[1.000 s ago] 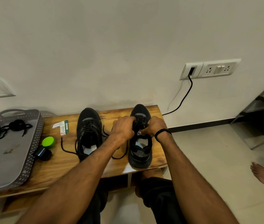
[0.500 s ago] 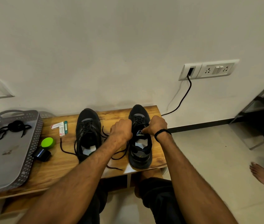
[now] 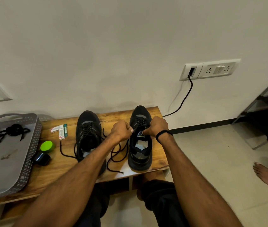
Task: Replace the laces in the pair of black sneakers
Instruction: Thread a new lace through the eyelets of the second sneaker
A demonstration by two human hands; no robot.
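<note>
Two black sneakers stand toes to the wall on a low wooden table point(image 3: 51, 171). The left sneaker point(image 3: 88, 136) is laced, its lace ends trailing loose on the wood. Over the tongue of the right sneaker point(image 3: 140, 154) my left hand point(image 3: 121, 131) pinches a black lace point(image 3: 115, 157), whose slack loops lie on the table between the shoes. My right hand point(image 3: 157, 126) is curled at the other side of the same eyelets, gripping the lace there; the fingertips are hidden. A bundle of black laces point(image 3: 3, 133) lies in a grey tray.
The grey perforated tray point(image 3: 23, 171) takes up the table's left end. Beside it sit a green-capped black bottle point(image 3: 45, 152) and small white packets point(image 3: 60, 130). A black cable point(image 3: 184, 99) runs from a wall socket. Someone's bare foot point(image 3: 267, 177) rests on the floor at right.
My left hand has drawn back slightly toward me and to the left, pulling more lace out; the loops on the table between the shoes have grown. The right hand stays by the eyelets.
</note>
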